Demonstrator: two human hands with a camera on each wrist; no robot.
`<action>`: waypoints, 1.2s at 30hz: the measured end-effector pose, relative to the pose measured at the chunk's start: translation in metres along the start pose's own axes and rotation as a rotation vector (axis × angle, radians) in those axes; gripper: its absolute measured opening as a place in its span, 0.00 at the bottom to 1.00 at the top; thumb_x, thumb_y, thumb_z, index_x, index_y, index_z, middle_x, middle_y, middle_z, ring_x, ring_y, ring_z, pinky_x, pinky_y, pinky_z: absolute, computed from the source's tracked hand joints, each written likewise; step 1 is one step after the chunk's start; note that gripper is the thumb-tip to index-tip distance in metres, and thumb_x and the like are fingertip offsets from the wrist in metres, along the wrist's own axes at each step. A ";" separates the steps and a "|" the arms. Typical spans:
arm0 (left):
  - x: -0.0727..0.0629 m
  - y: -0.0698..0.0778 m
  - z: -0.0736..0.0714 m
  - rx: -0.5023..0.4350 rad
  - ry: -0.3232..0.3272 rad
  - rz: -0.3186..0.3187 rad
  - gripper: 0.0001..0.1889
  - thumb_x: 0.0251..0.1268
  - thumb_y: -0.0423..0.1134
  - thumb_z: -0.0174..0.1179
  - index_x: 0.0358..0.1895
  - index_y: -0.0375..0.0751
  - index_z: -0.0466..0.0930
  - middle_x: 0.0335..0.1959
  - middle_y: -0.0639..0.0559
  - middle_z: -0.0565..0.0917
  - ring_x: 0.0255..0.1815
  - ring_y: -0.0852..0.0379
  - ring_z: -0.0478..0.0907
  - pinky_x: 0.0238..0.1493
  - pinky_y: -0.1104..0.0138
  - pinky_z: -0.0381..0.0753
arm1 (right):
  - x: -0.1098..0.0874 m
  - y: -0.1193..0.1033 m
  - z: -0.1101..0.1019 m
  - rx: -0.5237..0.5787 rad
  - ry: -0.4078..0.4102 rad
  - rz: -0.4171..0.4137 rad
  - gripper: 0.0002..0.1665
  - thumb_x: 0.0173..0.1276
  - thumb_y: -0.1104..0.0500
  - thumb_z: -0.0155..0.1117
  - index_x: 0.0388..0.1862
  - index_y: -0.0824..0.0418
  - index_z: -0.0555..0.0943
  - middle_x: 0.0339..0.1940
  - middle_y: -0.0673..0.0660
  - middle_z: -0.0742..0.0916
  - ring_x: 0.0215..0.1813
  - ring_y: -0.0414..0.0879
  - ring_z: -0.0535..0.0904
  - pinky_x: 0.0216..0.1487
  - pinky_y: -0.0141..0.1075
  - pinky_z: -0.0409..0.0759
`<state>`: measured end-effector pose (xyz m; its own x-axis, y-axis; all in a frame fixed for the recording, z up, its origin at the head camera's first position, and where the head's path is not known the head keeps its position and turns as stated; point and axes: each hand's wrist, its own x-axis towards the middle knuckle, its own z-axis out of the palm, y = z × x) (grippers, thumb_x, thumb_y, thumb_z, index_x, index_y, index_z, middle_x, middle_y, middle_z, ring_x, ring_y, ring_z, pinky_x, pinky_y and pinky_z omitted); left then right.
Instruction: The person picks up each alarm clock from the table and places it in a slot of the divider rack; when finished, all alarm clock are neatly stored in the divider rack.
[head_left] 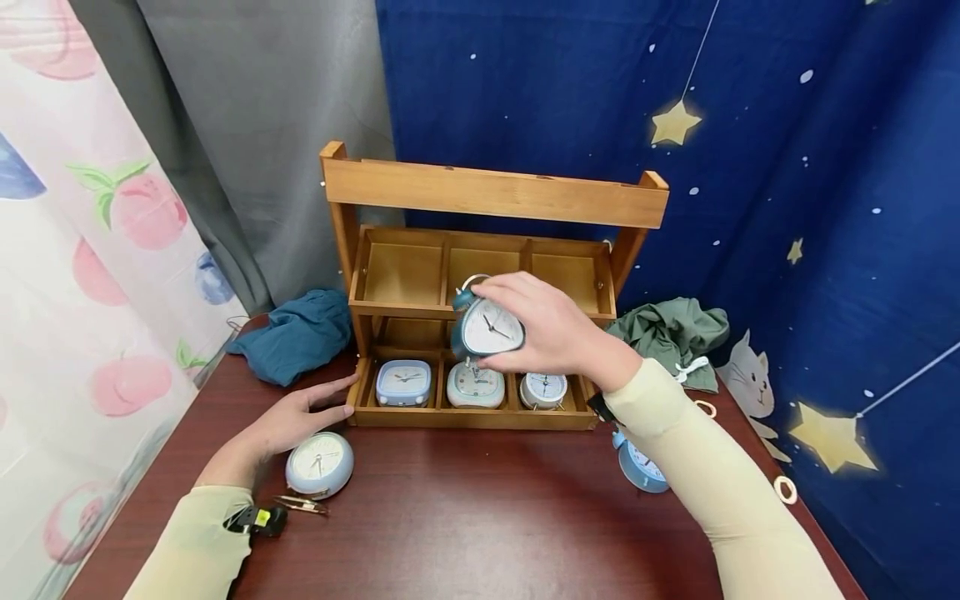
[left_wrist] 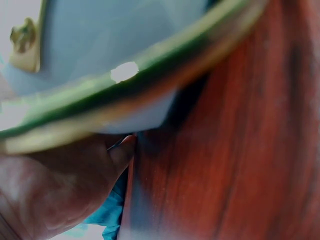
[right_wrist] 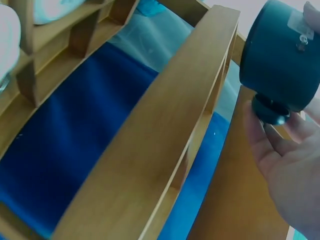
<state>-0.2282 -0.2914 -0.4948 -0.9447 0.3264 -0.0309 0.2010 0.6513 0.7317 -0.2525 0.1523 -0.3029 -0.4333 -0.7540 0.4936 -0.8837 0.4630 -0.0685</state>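
My right hand (head_left: 543, 325) grips a dark teal alarm clock (head_left: 491, 327) with a bell and a handle, holding it tilted in front of the wooden shelf (head_left: 495, 190). In the right wrist view its rounded teal back (right_wrist: 282, 55) shows, with fingers by the bell. My left hand (head_left: 288, 423) reaches with extended fingers to the left end of the shelf's lower tray. A pale blue round clock (head_left: 320, 465) lies face up beside that hand. The lower tray holds a blue square clock (head_left: 403, 383), a pale mint clock (head_left: 476, 386) and a white round clock (head_left: 543, 390), one per compartment.
A blue clock (head_left: 641, 462) lies partly behind my right forearm. Teal cloth (head_left: 296, 337) sits left of the shelf and green cloth (head_left: 667, 333) right of it. Slim metal tools (head_left: 302, 504) lie near my left wrist. Pale rings (head_left: 785, 490) rest along the table's right edge.
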 end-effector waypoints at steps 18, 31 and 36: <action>-0.001 -0.003 0.000 0.002 -0.002 0.002 0.38 0.82 0.61 0.66 0.88 0.55 0.69 0.86 0.40 0.70 0.87 0.31 0.61 0.80 0.30 0.63 | 0.105 0.007 0.033 -0.153 0.006 0.104 0.60 0.65 0.30 0.82 0.85 0.61 0.73 0.79 0.59 0.80 0.77 0.56 0.76 0.77 0.48 0.78; -0.001 -0.002 0.000 -0.001 -0.003 0.001 0.38 0.82 0.62 0.65 0.88 0.55 0.69 0.85 0.40 0.70 0.86 0.31 0.63 0.79 0.31 0.66 | 0.133 0.015 0.078 -0.223 -0.025 0.099 0.60 0.70 0.26 0.76 0.87 0.59 0.70 0.82 0.58 0.77 0.81 0.58 0.71 0.86 0.50 0.64; 0.000 -0.002 0.000 0.010 0.002 0.005 0.38 0.82 0.62 0.65 0.87 0.55 0.69 0.85 0.40 0.71 0.86 0.31 0.63 0.79 0.31 0.66 | 0.135 0.018 0.082 -0.183 -0.070 0.152 0.61 0.71 0.23 0.72 0.89 0.57 0.68 0.84 0.57 0.75 0.85 0.56 0.67 0.90 0.48 0.56</action>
<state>-0.2286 -0.2930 -0.4964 -0.9442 0.3284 -0.0253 0.2089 0.6565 0.7249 -0.3413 0.0204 -0.3090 -0.5760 -0.6967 0.4275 -0.7632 0.6457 0.0241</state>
